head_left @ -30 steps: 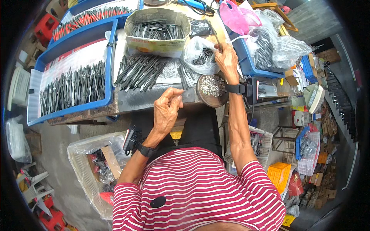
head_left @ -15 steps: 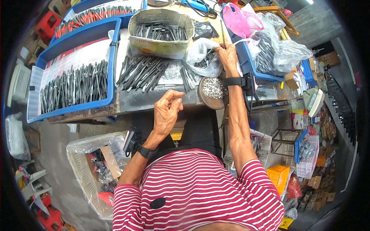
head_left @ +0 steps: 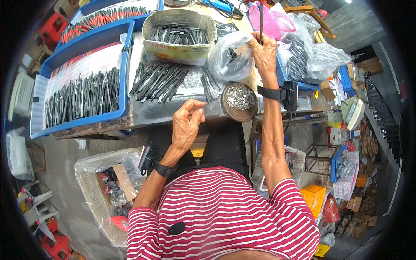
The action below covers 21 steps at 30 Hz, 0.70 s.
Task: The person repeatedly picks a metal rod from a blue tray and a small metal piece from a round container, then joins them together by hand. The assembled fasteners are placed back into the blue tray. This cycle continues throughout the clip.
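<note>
My right hand is raised over the workbench, fingers closed on a thin dark metal rod that stands upright above the fist. Just left of it lies a clear plastic bag with dark metal parts inside. My left hand hovers near the bench's front edge with its fingers curled together; whether it pinches something small is unclear. Between the hands sits a round dark bowl of small silver pieces. A loose pile of grey metal tool parts lies on the bench beyond my left hand.
A blue tray on the left holds several grey metal tools. A cardboard box of metal parts stands at the back. Pink and clear bags crowd the right. A basket lined with plastic sits on the floor at the lower left.
My right hand has lifted away from the bowl, up and back past the clear bag, and the rod now stands upright in it. My left hand has stayed nearly still.
</note>
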### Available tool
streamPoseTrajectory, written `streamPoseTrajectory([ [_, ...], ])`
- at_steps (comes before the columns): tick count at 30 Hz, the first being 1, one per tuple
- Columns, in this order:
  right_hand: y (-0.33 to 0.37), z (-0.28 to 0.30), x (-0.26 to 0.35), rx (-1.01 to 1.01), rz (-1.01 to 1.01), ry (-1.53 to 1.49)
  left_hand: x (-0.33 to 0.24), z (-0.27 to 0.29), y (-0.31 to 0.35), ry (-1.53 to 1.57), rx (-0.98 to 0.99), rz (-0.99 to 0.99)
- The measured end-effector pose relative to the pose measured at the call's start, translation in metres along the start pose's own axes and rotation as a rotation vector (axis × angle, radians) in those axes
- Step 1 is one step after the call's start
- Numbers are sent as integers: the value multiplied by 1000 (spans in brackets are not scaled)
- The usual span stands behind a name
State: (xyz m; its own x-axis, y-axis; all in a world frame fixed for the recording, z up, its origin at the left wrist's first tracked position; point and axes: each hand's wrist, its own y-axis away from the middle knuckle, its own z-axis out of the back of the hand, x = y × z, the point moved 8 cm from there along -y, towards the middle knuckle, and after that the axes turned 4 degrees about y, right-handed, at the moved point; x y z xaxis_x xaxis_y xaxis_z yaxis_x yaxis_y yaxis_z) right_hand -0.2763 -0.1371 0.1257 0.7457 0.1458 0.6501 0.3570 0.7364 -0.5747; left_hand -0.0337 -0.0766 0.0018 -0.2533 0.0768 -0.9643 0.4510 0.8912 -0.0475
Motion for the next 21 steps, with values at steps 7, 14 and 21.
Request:
streamPoseTrajectory([
  [7, 17, -11, -10, 148, -13, 285, 0, -1, 0, 13, -8, -16],
  [14, 22, 1, -3, 62, 75, 71, 3, -1, 1, -6, -5, 64],
  [21, 19, -6, -3, 126, 47, 66, -1, -3, 1, 20, -3, 41],
])
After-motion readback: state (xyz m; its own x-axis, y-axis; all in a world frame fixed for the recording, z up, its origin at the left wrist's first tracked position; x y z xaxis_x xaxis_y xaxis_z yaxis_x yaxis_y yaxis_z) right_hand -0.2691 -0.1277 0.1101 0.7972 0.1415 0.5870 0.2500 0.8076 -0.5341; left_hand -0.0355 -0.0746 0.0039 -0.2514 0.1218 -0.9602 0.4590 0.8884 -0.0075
